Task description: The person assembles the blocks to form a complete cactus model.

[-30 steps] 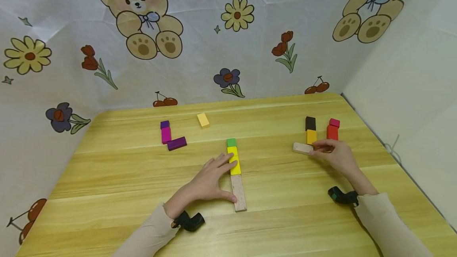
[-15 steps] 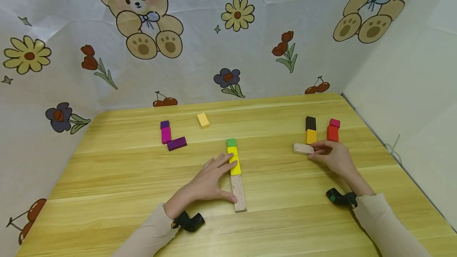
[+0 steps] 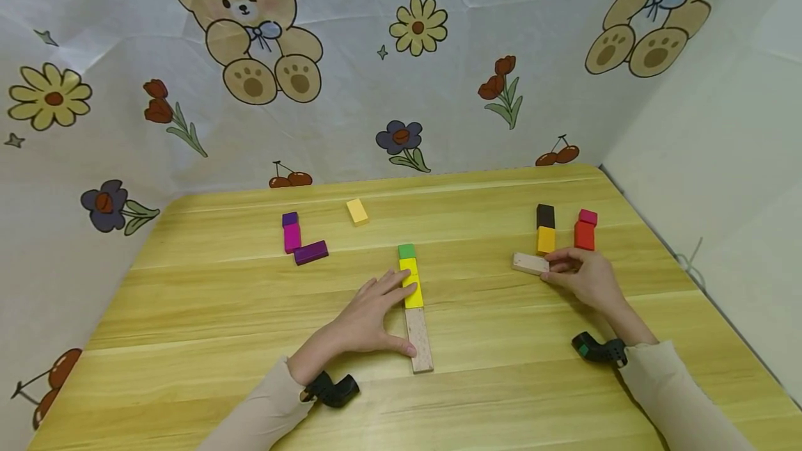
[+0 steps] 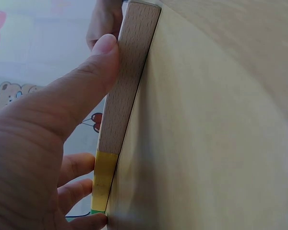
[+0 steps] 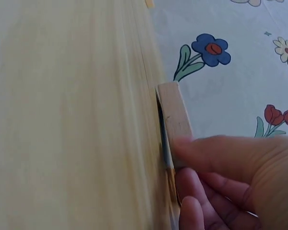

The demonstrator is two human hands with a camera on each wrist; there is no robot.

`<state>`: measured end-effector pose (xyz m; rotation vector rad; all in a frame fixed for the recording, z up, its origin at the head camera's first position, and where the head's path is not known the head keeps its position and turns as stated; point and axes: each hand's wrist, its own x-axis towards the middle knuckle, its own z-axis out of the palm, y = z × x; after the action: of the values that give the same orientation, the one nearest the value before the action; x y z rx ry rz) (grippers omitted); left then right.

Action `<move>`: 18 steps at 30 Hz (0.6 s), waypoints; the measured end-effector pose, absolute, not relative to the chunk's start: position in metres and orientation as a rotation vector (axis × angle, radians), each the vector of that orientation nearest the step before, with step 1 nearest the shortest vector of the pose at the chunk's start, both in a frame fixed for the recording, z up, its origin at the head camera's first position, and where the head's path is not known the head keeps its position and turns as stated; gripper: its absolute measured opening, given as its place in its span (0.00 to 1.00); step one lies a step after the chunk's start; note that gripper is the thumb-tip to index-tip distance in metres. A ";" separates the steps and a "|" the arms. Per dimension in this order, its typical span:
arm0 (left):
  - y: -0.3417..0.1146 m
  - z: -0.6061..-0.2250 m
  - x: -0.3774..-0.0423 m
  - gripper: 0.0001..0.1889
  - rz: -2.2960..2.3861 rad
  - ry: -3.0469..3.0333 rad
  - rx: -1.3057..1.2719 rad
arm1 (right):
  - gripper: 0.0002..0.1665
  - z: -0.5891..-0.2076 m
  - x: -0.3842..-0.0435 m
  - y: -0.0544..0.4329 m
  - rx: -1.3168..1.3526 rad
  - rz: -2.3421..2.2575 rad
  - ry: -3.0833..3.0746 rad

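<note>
My right hand [image 3: 587,277] pinches one end of a short plain wooden block [image 3: 530,263] between thumb and fingers. In the right wrist view that wooden block [image 5: 174,112] is tilted slightly, close over the table. A yellow-orange block [image 3: 546,240] lies just beyond it, with a black block [image 3: 546,216] behind. My left hand [image 3: 366,315] rests spread along a straight row at the centre. Its thumb touches a long plain wooden block [image 3: 419,343]; its fingertips touch the yellow part [image 3: 412,291]. A green block [image 3: 406,250] ends the row at the back.
At the left lie a dark purple block [image 3: 311,252], a magenta block [image 3: 292,236] and a small violet block [image 3: 289,218]. A pale yellow block [image 3: 357,211] lies near the back edge. Beyond my right hand are a red block [image 3: 584,236] and a crimson block [image 3: 587,217].
The short wooden block in my right hand has shifted slightly left and toward me, and is turned a little. My left hand has stayed where it was.
</note>
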<state>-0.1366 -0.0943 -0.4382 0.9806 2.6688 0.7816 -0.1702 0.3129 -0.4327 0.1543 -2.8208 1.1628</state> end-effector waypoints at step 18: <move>-0.094 -0.438 -0.137 0.54 0.762 2.668 0.959 | 0.18 -0.418 -0.191 0.250 0.309 1.364 -2.872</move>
<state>-0.1370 -0.0939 -0.4384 0.9591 2.6683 0.7616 -0.1907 0.2505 -0.4181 0.3087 -2.8716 1.3640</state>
